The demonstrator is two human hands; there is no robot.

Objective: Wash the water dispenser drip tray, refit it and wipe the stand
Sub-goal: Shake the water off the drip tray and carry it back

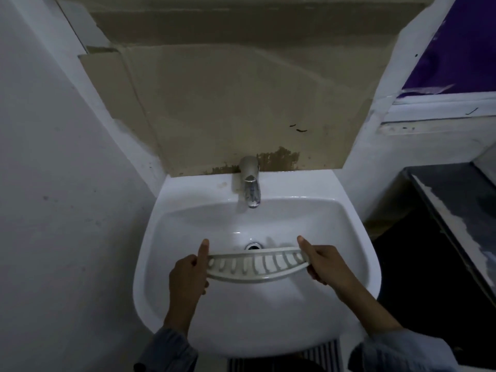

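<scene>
The tray (256, 265), a white slotted curved piece, was held level over the sink (166, 237), just in front of the drain (252, 246). Its left end was gripped by the left hand (189, 272), its right end by the right hand (326, 261), thumbs on top. The tap (251, 183) stood behind, no water visible.

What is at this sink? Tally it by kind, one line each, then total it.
Hands: 2, the left hand and right hand, each gripping one end of the tray
Drip tray: 1, slotted, held over the basin
Tap: 1, no water visible
Sink: 1
Drain: 1
Total: 6
</scene>
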